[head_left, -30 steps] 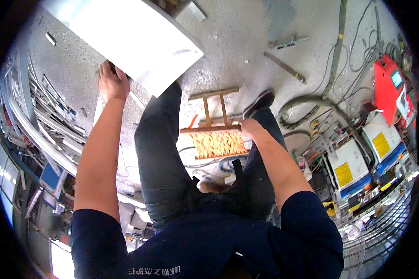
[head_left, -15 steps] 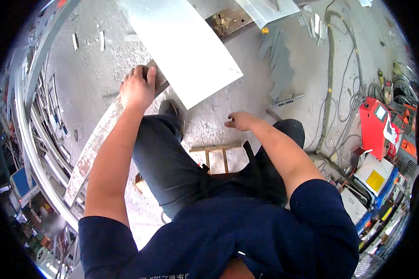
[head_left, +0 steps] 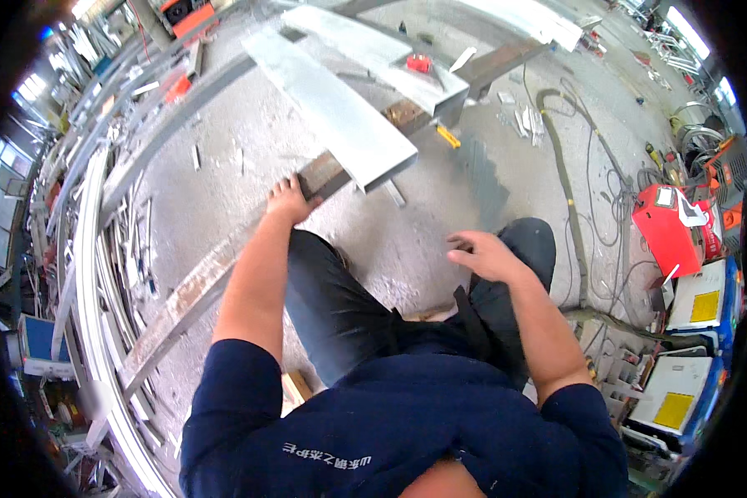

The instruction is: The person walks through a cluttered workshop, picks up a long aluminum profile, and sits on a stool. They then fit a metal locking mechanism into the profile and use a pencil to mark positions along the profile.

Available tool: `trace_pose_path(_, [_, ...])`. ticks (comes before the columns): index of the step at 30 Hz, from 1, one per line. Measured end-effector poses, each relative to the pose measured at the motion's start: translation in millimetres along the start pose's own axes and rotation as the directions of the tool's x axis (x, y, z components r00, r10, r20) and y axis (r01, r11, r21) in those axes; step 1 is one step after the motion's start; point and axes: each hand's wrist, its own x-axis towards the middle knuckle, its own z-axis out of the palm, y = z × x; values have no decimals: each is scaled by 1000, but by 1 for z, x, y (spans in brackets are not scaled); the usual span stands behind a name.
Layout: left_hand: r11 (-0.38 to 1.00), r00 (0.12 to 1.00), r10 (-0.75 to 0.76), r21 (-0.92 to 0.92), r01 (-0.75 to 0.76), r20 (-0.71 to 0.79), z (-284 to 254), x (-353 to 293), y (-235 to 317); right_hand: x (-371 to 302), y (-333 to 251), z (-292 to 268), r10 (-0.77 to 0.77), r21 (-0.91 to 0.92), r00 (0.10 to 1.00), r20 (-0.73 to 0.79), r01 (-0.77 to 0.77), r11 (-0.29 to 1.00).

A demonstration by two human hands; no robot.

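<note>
My left hand [head_left: 289,201] lies on the long beam [head_left: 195,290], fingers stretched over its top and thumb set apart, just beyond my left knee [head_left: 311,253]; I can't quite tell whether the fingertips hook over its far edge. My right hand [head_left: 483,256] hangs in the air near my right knee [head_left: 531,249], half open, with the fingers loosely bent and the thumb apart from them. The beam, brown and worn in patches, slants from low on my left, under my left hand, to the upper right. Just past that hand, the pale panel [head_left: 332,104] lies across the beam, its near end jutting over on my side. Beyond it a second panel [head_left: 382,60] also crosses the beam, with a small red object [head_left: 419,63] on top. A yellow tool [head_left: 448,137] sits just beside the beam, near that panel's end. To my left, long rails [head_left: 91,249] run along the floor [head_left: 207,187]. Out on my right, a thick cable [head_left: 569,195] trails over the floor, and beyond it stand a red machine [head_left: 664,232] and two white cases [head_left: 695,290] with yellow labels.
</note>
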Motion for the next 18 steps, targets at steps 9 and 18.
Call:
trace_pose_path(9, [893,945,-110,-448,-42,-307,4,-27,-4,-59,37,-32,-207,-257,864,-460,93,962])
trace_pose_path(18, [784,846,-230,-607,-132,-481,26,-240,-32,-6,20,-16,-298,-330,829,-473,147,932])
